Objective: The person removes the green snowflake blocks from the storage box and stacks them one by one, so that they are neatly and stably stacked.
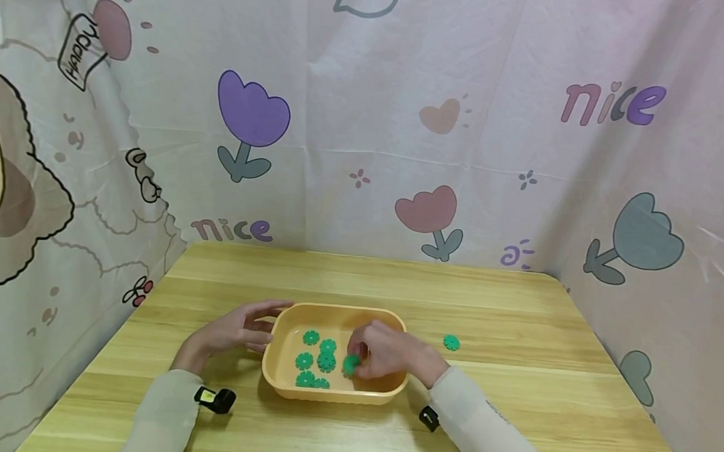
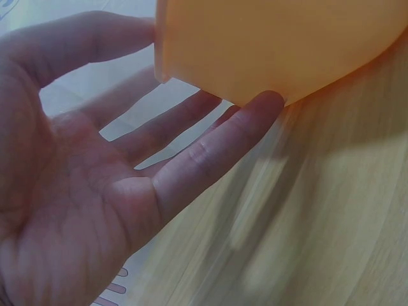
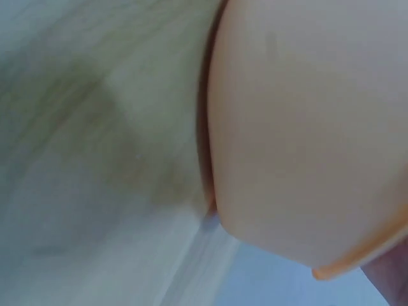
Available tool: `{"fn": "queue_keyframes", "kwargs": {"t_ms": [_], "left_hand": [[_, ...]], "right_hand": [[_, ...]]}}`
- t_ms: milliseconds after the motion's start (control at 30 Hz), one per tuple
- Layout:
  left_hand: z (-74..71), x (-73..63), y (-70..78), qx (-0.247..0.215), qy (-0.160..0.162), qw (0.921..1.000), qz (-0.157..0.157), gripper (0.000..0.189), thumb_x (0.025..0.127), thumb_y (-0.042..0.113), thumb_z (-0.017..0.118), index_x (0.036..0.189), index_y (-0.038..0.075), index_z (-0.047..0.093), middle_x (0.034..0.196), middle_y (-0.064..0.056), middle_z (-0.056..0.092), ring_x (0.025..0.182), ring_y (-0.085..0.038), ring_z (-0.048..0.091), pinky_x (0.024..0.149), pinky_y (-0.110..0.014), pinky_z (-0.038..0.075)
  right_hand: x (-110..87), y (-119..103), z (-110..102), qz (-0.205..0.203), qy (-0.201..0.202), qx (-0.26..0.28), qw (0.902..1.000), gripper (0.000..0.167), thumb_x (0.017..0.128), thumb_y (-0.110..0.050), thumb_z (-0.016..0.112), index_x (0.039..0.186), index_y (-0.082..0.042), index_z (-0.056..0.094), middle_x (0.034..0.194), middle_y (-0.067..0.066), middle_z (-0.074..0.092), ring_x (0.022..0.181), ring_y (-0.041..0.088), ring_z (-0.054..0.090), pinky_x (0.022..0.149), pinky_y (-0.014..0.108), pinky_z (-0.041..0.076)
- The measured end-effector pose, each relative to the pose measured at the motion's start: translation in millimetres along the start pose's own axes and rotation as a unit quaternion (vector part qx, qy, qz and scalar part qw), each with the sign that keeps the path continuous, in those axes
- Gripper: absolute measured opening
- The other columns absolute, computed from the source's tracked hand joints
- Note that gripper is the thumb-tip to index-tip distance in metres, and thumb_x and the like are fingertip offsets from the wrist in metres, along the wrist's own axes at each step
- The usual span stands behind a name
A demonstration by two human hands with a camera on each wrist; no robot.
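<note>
A yellow-orange plastic basin (image 1: 333, 395) stands on the table, with several green notched snowflake discs (image 1: 304, 361) scattered over the left and middle of its floor. My left hand (image 1: 233, 332) is at the basin's left end. In the left wrist view its fingers (image 2: 210, 146) extend fairly straight, tips against the outer wall. Reaching over the right rim, my right hand (image 1: 385, 350) pinches a green snowflake disc (image 1: 350, 365) low inside the basin. The right wrist view shows mostly the basin's outer wall (image 3: 306, 127); the right fingers are hidden there.
One more green disc (image 1: 451, 343) lies on the wooden table (image 1: 487, 294), right of the basin. A printed cloth (image 1: 355, 116) hangs behind the table and along its sides. Small black devices (image 1: 222, 401) are worn at both wrists.
</note>
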State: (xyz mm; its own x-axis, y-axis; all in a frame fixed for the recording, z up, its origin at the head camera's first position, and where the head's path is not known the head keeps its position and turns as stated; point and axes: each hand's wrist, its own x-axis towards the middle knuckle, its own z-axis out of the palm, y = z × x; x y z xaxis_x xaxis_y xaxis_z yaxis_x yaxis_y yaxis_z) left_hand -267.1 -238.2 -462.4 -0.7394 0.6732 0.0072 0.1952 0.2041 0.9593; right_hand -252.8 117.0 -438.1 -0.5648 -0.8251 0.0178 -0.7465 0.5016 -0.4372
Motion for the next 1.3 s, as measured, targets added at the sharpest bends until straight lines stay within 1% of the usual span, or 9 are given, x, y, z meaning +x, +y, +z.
{"fn": "queue_keyframes", "kwargs": {"t_ms": [133,333,400,567,767,867,933,1100,1300], "left_hand": [[0.3,-0.6,0.1,-0.004,-0.001,1.0000,0.003,0.074,0.096,0.006,0.065,0.160,0.000,0.029,0.156,-0.038,0.036,0.133,-0.058,0.051,0.091,-0.041,0.063],[0.6,-1.1,-0.5,-0.005,0.000,1.0000,0.002,0.074,0.096,0.005,0.065,0.160,0.000,0.030,0.156,-0.038,0.036,0.133,-0.058,0.051,0.091,-0.041,0.063],[0.4,-1.1,-0.8,-0.007,0.000,1.0000,0.002,0.074,0.096,0.005,0.065,0.160,0.001,0.030,0.156,-0.038,0.036,0.133,-0.058,0.051,0.091,-0.042,0.063],[0.1,-1.0,-1.3,-0.011,-0.002,0.9999,0.001,0.074,0.096,0.005,0.065,0.160,0.001,0.030,0.156,-0.038,0.035,0.133,-0.058,0.051,0.090,-0.043,0.063],[0.5,-0.8,-0.9,-0.006,0.000,1.0000,0.000,0.074,0.096,0.005,0.065,0.160,0.000,0.030,0.156,-0.038,0.036,0.132,-0.057,0.052,0.090,-0.042,0.064],[0.8,-0.7,-0.3,-0.002,0.002,1.0000,0.001,0.073,0.096,0.006,0.065,0.160,0.001,0.030,0.155,-0.038,0.036,0.132,-0.057,0.052,0.090,-0.043,0.064],[0.9,-0.8,0.1,-0.001,0.003,1.0000,0.001,0.073,0.096,0.006,0.065,0.160,0.001,0.030,0.155,-0.038,0.036,0.132,-0.057,0.052,0.090,-0.043,0.064],[0.9,-0.7,1.0,-0.012,0.000,0.9999,-0.003,0.073,0.096,0.006,0.064,0.160,0.000,0.028,0.156,-0.038,0.035,0.131,-0.055,0.054,0.090,-0.043,0.064],[1.0,-0.3,1.1,-0.014,0.003,0.9999,-0.008,0.073,0.096,0.007,0.064,0.160,0.001,0.029,0.156,-0.037,0.036,0.132,-0.054,0.054,0.090,-0.043,0.064]], "right_hand": [[-5.8,3,-6,-0.012,0.037,0.022,0.9990,0.016,0.082,-0.013,0.081,0.096,-0.010,0.076,0.094,-0.001,0.075,0.083,0.010,0.067,0.075,0.016,0.056],[-17.8,6,-19,-0.009,0.082,0.048,0.9954,0.019,0.082,-0.013,0.080,0.100,-0.010,0.075,0.100,0.000,0.075,0.093,0.026,0.071,0.084,0.037,0.062],[-22.0,7,-23,-0.005,0.092,0.050,0.9945,0.019,0.082,-0.013,0.080,0.100,-0.010,0.075,0.101,0.000,0.075,0.094,0.028,0.071,0.086,0.040,0.062],[-33.4,13,-28,-0.002,0.120,0.055,0.9913,0.017,0.081,-0.012,0.081,0.098,-0.011,0.075,0.102,-0.001,0.075,0.094,0.028,0.070,0.087,0.041,0.061],[-47.1,23,-34,-0.012,0.156,0.058,0.9860,0.016,0.080,-0.010,0.081,0.095,-0.012,0.076,0.101,-0.001,0.076,0.093,0.024,0.070,0.086,0.037,0.060],[-53.9,26,-37,0.005,0.167,0.057,0.9842,0.019,0.079,-0.010,0.082,0.097,-0.014,0.076,0.104,-0.003,0.075,0.096,0.020,0.070,0.089,0.037,0.060],[-58.5,29,-39,0.017,0.175,0.057,0.9829,0.021,0.079,-0.010,0.082,0.098,-0.016,0.076,0.106,-0.004,0.075,0.096,0.018,0.070,0.090,0.040,0.060],[-70.0,35,-42,0.041,0.192,0.060,0.9786,0.022,0.079,-0.012,0.083,0.099,-0.018,0.075,0.106,-0.004,0.075,0.094,0.024,0.069,0.090,0.046,0.059],[-81.6,44,-46,0.047,0.219,0.075,0.9717,0.021,0.079,-0.010,0.084,0.096,-0.018,0.076,0.102,-0.006,0.075,0.095,0.024,0.070,0.087,0.043,0.059]]}}
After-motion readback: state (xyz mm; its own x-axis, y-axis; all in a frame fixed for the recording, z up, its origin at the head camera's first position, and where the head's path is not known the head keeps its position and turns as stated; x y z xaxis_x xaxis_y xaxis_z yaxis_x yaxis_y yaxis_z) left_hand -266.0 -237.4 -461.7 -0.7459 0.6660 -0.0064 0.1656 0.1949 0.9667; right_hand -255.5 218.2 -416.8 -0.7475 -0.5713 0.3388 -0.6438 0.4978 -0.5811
